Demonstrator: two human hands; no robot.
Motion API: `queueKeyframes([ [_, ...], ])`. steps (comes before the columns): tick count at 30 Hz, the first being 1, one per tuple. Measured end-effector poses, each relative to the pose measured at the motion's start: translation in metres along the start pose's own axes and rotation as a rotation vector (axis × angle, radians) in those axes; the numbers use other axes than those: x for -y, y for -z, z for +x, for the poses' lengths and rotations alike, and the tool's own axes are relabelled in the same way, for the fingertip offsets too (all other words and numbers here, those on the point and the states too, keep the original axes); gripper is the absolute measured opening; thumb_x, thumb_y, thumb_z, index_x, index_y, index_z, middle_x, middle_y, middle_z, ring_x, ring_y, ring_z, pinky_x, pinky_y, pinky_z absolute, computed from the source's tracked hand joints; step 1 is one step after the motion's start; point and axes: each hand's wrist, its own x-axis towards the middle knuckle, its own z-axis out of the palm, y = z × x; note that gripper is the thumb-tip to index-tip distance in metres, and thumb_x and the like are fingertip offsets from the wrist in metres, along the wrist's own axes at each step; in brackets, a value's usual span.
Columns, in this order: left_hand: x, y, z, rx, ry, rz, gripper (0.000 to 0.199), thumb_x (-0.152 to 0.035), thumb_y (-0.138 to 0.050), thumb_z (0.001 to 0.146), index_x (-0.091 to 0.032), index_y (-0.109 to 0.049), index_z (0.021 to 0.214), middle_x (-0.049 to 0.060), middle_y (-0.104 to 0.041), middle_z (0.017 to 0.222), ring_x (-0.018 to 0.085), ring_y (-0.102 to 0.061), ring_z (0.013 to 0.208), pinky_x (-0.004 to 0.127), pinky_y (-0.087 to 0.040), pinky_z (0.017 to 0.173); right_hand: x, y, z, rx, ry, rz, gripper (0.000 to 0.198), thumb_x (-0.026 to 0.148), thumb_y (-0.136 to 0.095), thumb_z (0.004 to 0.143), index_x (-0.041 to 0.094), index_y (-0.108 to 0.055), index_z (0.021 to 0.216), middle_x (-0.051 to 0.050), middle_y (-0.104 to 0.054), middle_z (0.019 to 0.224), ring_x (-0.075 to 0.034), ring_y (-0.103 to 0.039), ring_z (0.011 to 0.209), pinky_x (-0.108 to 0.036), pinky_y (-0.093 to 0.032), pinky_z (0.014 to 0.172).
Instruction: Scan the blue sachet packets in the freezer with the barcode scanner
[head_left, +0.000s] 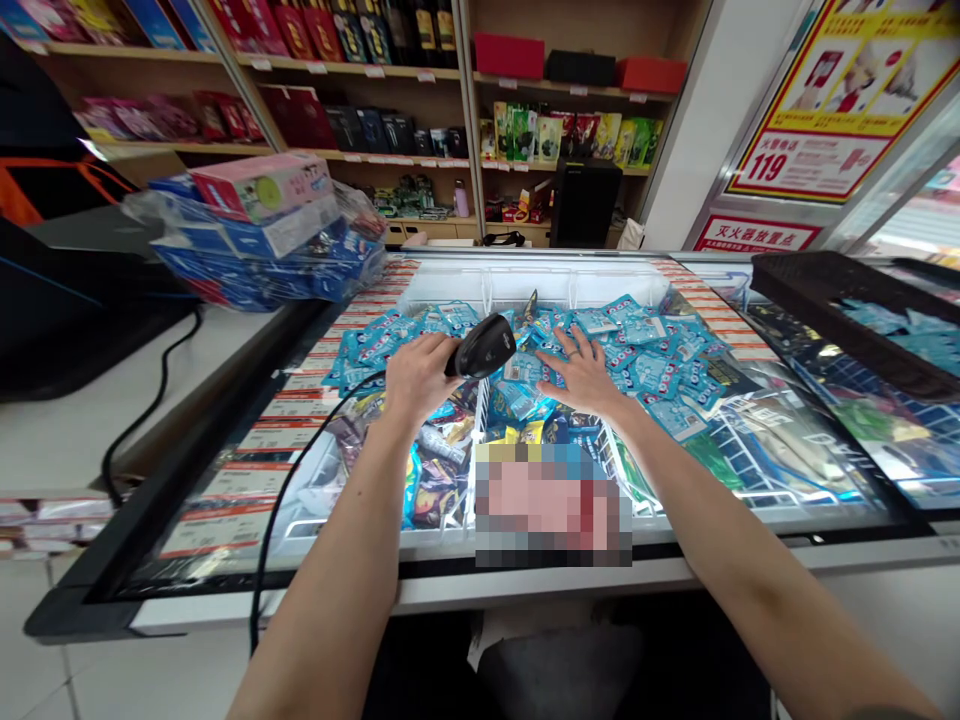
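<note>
My left hand (420,375) is wrapped round the handle of a black barcode scanner (486,347), whose head points right over the freezer. A black cable (300,455) runs from it down toward the lower left. My right hand (581,372) has its fingers spread over a heap of small blue packets (651,365), touching or just above them. The packets lie across the glass top of a chest freezer (540,284). Through the glass, wire baskets hold colourful wrapped goods (439,490). A pixelated patch hides part of the freezer's near edge.
Plastic-wrapped boxes (262,235) are stacked at the left on a counter. A dark basket (862,310) with more blue packets stands at the right. Price labels (240,460) line the freezer's left side. Shelves of goods (360,70) rise behind.
</note>
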Motion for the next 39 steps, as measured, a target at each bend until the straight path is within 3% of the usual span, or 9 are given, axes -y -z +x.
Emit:
queueKeyframes([
  [3, -0.002, -0.001, 0.0, 0.006, -0.02, -0.025, 0.029, -0.03, -0.052, 0.08, -0.022, -0.064, 0.105, 0.008, -0.068, 0.099, 0.024, -0.061, 0.097, 0.033, -0.045, 0.076, 0.005, 0.007, 0.0, -0.022, 0.048, -0.002, 0.053, 0.059, -0.052, 0.084, 0.031, -0.057, 0.128, -0.004, -0.029, 0.154, -0.036, -0.017, 0.14, -0.058, -0.015, 0.109],
  [6, -0.004, -0.003, 0.0, 0.001, -0.038, -0.028, 0.028, -0.03, -0.05, 0.082, -0.021, -0.064, 0.105, 0.008, -0.068, 0.099, 0.024, -0.061, 0.097, 0.034, -0.046, 0.077, 0.008, 0.009, 0.001, -0.049, 0.097, 0.024, 0.051, 0.059, -0.059, 0.079, 0.027, -0.063, 0.119, -0.006, -0.039, 0.147, -0.034, -0.029, 0.133, -0.053, -0.023, 0.106],
  [9, -0.004, -0.004, -0.001, 0.021, -0.052, -0.027, 0.028, -0.028, -0.049, 0.082, -0.021, -0.064, 0.105, 0.008, -0.068, 0.096, 0.024, -0.061, 0.096, 0.033, -0.046, 0.077, 0.007, 0.009, 0.002, -0.019, 0.105, 0.074, 0.056, 0.063, -0.059, 0.078, 0.025, -0.062, 0.119, -0.008, -0.052, 0.135, -0.033, -0.04, 0.122, -0.05, -0.031, 0.099],
  [14, -0.006, -0.002, -0.003, 0.041, -0.052, -0.024, 0.028, -0.028, -0.049, 0.082, -0.021, -0.064, 0.105, 0.008, -0.068, 0.093, 0.024, -0.061, 0.093, 0.034, -0.045, 0.075, 0.006, 0.013, -0.001, 0.011, 0.125, 0.131, 0.052, 0.063, -0.055, 0.081, 0.027, -0.06, 0.118, -0.007, -0.063, 0.118, -0.03, -0.047, 0.111, -0.047, -0.033, 0.094],
  [23, -0.007, -0.001, -0.004, 0.039, -0.055, -0.048, 0.029, -0.029, -0.048, 0.083, -0.021, -0.064, 0.105, 0.008, -0.068, 0.096, 0.023, -0.061, 0.095, 0.033, -0.046, 0.077, 0.0, 0.004, 0.004, 0.006, 0.019, 0.201, 0.076, 0.067, -0.063, 0.072, 0.025, -0.049, 0.134, -0.012, -0.054, 0.122, -0.031, -0.047, 0.113, -0.045, -0.036, 0.095],
  [28, -0.008, -0.002, -0.004, 0.034, -0.061, -0.026, 0.028, -0.028, -0.048, 0.083, -0.021, -0.064, 0.105, 0.008, -0.068, 0.095, 0.023, -0.062, 0.094, 0.033, -0.046, 0.075, -0.008, 0.002, 0.003, -0.136, -0.084, 0.387, 0.066, 0.049, -0.065, 0.078, 0.022, -0.046, 0.134, -0.012, -0.047, 0.124, -0.025, -0.053, 0.109, -0.04, -0.044, 0.091],
  [32, -0.011, -0.002, -0.004, 0.06, -0.065, -0.02, 0.028, -0.029, -0.048, 0.083, -0.021, -0.065, 0.104, 0.008, -0.068, 0.094, 0.023, -0.062, 0.094, 0.033, -0.046, 0.077, -0.018, 0.001, 0.001, -0.201, -0.162, 0.418, 0.057, 0.039, -0.057, 0.085, 0.021, -0.042, 0.137, -0.011, -0.056, 0.121, -0.025, -0.057, 0.103, -0.039, -0.046, 0.088],
  [39, -0.015, -0.005, -0.003, 0.066, -0.083, -0.051, 0.027, -0.029, -0.052, 0.082, -0.022, -0.065, 0.105, 0.008, -0.069, 0.095, 0.023, -0.063, 0.095, 0.034, -0.046, 0.076, -0.023, -0.005, 0.0, -0.231, -0.143, 0.408, 0.058, 0.037, -0.047, 0.09, 0.025, -0.029, 0.144, -0.009, -0.057, 0.129, -0.025, -0.061, 0.093, -0.039, -0.047, 0.08],
])
